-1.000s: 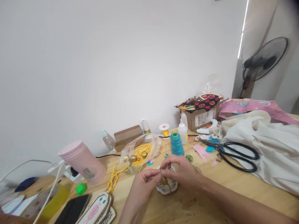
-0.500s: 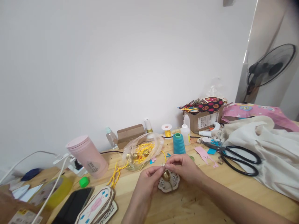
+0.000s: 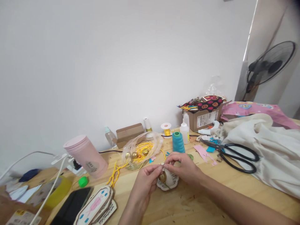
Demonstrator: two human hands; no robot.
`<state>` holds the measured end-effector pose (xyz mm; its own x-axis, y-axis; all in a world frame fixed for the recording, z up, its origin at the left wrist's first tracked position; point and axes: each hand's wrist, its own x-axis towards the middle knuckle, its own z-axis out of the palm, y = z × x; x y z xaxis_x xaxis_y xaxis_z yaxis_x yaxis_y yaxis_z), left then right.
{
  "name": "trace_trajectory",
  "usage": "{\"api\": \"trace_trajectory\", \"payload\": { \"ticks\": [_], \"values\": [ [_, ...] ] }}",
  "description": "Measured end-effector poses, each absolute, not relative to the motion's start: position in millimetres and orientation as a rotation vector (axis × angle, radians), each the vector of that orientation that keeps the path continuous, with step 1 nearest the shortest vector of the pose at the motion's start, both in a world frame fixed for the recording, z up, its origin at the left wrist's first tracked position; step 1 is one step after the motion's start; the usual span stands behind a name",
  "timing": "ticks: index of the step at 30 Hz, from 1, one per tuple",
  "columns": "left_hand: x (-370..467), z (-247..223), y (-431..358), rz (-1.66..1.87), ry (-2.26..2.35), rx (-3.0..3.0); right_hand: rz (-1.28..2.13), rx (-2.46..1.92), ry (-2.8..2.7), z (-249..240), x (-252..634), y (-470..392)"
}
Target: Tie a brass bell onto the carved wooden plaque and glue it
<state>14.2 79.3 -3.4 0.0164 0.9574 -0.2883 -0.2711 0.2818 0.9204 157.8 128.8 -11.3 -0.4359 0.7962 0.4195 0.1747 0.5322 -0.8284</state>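
Observation:
My left hand and my right hand meet above a small brass bell. Fingertips of both are pinched close together at the bell's top, on what looks like its thin cord, which the fingers mostly cover. Behind the bell, a pale wooden fretwork plaque with a scalloped edge lies low over the tabletop; my right hand hides its upper part. A clear plastic bag of brass bells on yellow cords is just beyond my left hand. Beyond my right hand stands a cone of teal thread.
Black-handled scissors lie at right by cream cloth and pink scraps. Glue bottles and a cardboard box stand behind. At left are a pink tumbler, phone and stacked wooden tags.
The bell has shifted slightly left against the plaque, between my pinched fingers. The whole view has moved a little; both hands keep their pinch.

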Motion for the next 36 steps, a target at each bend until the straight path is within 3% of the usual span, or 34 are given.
{"api": "trace_trajectory", "payload": {
  "ticks": [8, 22, 30, 36],
  "values": [
    [15.3, 0.4, 77.9, 1.011, 1.185, 0.954, 0.916, -0.701, -1.925, -14.6, 156.3, 130.4],
    [8.9, -10.3, 83.0, 0.944, 1.233, 0.986, 1.264, -0.736, -1.865, -12.6, 155.2, 128.7],
    [2.0, -9.0, 81.0, 0.879, 1.155, 0.975, 1.076, -0.723, -1.975, -17.5, 156.5, 132.5],
    [3.2, -9.0, 80.4, 0.895, 1.149, 0.947, 0.740, -0.696, -2.107, -13.1, 156.9, 126.4]
  ]
}}
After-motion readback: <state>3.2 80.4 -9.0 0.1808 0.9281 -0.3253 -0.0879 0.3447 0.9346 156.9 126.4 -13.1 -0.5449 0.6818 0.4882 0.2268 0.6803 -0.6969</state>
